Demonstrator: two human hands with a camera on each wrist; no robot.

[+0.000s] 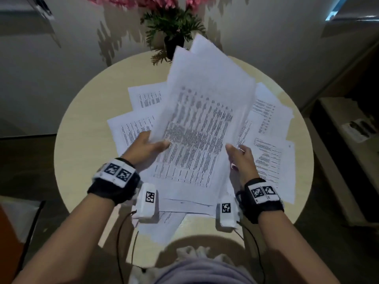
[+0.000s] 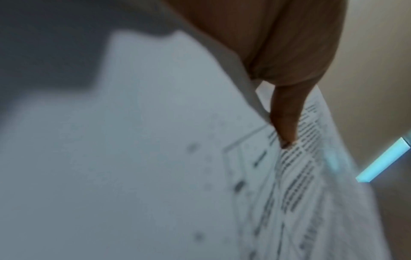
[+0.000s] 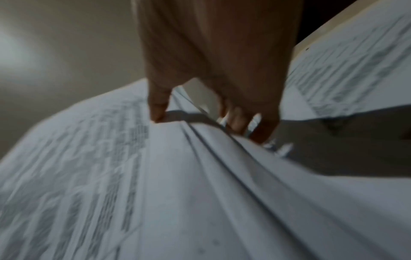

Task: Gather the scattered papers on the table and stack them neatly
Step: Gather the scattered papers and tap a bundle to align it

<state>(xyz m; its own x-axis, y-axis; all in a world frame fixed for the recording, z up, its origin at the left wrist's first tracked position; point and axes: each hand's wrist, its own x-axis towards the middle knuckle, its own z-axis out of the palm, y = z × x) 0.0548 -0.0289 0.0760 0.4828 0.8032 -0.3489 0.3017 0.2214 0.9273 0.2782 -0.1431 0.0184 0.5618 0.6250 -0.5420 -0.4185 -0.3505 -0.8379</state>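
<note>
A loose bundle of printed white sheets point(image 1: 201, 124) is lifted and tilted up above the round beige table point(image 1: 82, 152), its far ends fanned apart. My left hand point(image 1: 147, 146) grips the bundle's left edge, thumb point(image 2: 286, 119) on top of the printed page point(image 2: 300, 176). My right hand point(image 1: 240, 158) pinches the right edge, thumb point(image 3: 157, 105) above and fingers under the sheets point(image 3: 155, 184). More printed papers lie scattered flat on the table: to the left point(image 1: 131, 128), at the back left point(image 1: 145, 97), to the right point(image 1: 270, 160) and near the front edge point(image 1: 162, 224).
A dark pot with green leaves and pink flowers point(image 1: 174, 31) stands at the table's far edge, just behind the raised sheets. White walls lie beyond. A low beige shelf point(image 1: 348, 140) runs along the right. Cables hang from the wrist cameras near the table's front edge.
</note>
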